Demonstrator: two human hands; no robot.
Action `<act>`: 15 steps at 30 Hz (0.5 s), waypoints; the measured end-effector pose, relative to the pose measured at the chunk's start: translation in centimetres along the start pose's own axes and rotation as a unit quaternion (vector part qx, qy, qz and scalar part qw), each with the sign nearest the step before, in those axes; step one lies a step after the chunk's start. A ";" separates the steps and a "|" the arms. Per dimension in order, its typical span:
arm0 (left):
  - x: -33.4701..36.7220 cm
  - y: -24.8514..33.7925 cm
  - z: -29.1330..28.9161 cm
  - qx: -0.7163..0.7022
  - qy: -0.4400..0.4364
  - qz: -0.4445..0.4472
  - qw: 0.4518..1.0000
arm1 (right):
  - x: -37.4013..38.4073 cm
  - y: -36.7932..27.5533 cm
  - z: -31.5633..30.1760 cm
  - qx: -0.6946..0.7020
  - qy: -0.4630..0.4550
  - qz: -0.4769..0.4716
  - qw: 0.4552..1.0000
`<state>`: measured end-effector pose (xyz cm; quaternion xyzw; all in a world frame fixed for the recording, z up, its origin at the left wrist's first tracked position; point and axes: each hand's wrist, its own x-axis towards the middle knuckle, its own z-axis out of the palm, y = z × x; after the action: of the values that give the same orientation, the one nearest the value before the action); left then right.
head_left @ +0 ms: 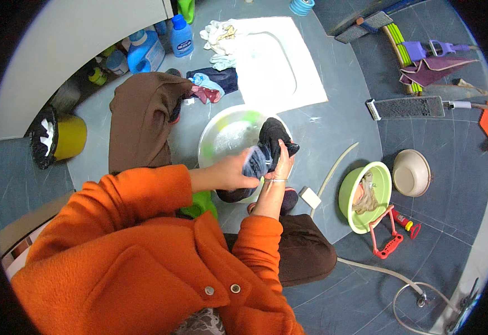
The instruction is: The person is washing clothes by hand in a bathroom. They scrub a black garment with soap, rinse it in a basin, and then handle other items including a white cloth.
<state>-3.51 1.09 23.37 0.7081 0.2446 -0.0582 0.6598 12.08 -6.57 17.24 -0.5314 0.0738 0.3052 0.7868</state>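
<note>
Over a white basin with green patches [206,131], I hold a black item [273,134] that looks like soft cloth or a shoe; its kind is not clear. My right hand [282,163], with a bracelet at the wrist, grips its right side. From the left, my left hand [230,172] is closed at a pale bluish, motion-blurred thing [256,163] against the black item. Whether this is a brush or suds on fabric, I cannot tell. Another dark part [235,194] hangs below my left hand at the basin's near rim.
A white squat toilet [311,84] lies beyond the basin, with pale cloths [220,36] beside it. Blue bottles [182,36] stand at the far left, a yellow bin [70,137] nearer. Right are a hose [333,173], a green basin [346,195] and a beige basin [411,173].
</note>
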 end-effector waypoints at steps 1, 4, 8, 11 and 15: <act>-0.3 0.2 0.0 0.048 0.000 -0.026 0.999 | -0.1 0.3 0.2 -0.057 0.016 0.009 0.998; -0.3 -2.4 0.9 0.153 0.009 -0.029 0.988 | -0.2 1.1 0.6 -0.205 0.012 0.006 0.979; -0.4 -3.9 1.6 0.228 -0.042 -0.053 0.971 | -0.2 3.8 -0.3 -0.353 0.002 -0.047 0.934; -0.5 -5.0 1.9 0.287 -0.099 -0.094 0.948 | 0.8 6.2 -1.8 -0.545 0.036 -0.067 0.835; -0.3 -4.5 2.1 0.346 -0.088 -0.110 0.928 | 2.1 9.0 -6.4 -0.341 0.068 0.085 0.934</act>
<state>-5.13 -0.95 19.17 0.8531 0.2267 -0.2736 0.3821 10.04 -9.11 6.48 -0.7793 0.0638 0.3409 0.5220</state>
